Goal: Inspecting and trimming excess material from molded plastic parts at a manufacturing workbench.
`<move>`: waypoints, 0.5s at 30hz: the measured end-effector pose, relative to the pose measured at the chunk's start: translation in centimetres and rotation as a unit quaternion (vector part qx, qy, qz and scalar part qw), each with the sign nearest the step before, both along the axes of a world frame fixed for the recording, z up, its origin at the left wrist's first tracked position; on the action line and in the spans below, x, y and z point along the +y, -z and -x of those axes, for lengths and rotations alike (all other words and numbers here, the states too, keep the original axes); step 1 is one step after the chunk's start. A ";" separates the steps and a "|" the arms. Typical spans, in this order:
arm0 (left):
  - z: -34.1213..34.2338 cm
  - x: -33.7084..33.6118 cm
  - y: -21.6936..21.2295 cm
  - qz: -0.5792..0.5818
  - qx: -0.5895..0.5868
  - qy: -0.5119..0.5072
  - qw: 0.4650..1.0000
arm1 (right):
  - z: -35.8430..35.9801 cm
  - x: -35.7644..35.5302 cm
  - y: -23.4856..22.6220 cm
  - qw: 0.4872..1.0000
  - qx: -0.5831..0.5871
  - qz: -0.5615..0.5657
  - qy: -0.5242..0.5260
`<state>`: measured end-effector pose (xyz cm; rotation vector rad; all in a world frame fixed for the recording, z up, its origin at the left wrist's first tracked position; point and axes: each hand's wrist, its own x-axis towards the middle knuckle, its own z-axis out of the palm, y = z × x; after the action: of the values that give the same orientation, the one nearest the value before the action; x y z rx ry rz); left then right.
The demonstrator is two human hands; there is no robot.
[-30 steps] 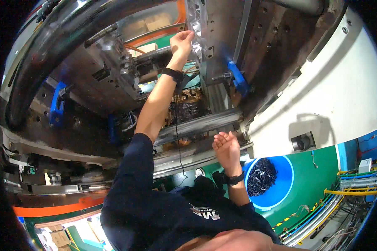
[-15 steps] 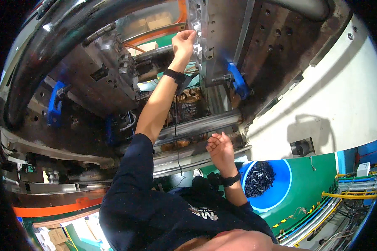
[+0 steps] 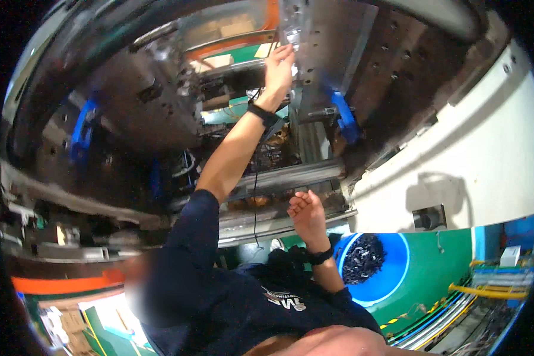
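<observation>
My left hand (image 3: 280, 70) is stretched far forward, with its fingers drawn together against the bright metal face of the right-hand mould half (image 3: 305, 89). Whatever lies between those fingertips, if anything, is hidden. Lower down, my right hand (image 3: 308, 218) is raised in front of the machine's near side, its fingers curled in loosely with nothing visible in them. A black band (image 3: 265, 113) with a thin dark cable goes round my left wrist, and another black band (image 3: 321, 256) is on the right one. Opposite, the left mould half (image 3: 142, 89) is blurred.
Blue clamps (image 3: 345, 118) sit on the mould plates. A steel tie bar (image 3: 291, 177) crosses below my left arm. On the green floor at right stands a blue tub (image 3: 402, 261) of dark pieces, beside a white machine panel (image 3: 457, 142) and pipes (image 3: 492, 291).
The view has shifted and blurred slightly. My left hand has moved a little right and down along the mould face, fingers still together. My right hand stays raised and curled.
</observation>
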<state>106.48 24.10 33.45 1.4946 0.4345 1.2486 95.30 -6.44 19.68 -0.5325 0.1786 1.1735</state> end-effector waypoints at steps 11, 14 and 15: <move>12.7 -7.5 1.1 -0.234 0.101 -0.139 0.957 | 3.7 0.8 1.0 0.995 -0.033 0.029 -0.084; 23.9 -14.8 3.8 -0.064 0.110 0.007 0.992 | 6.1 0.1 1.7 0.995 0.024 0.020 -0.098; 27.5 -17.0 4.6 -0.051 0.151 -0.006 0.987 | 6.9 -0.3 2.2 0.990 0.019 0.011 -0.136</move>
<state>78.97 7.15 28.83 1.7803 0.5856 1.0684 88.37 -6.77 17.47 -0.5659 0.1543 1.4498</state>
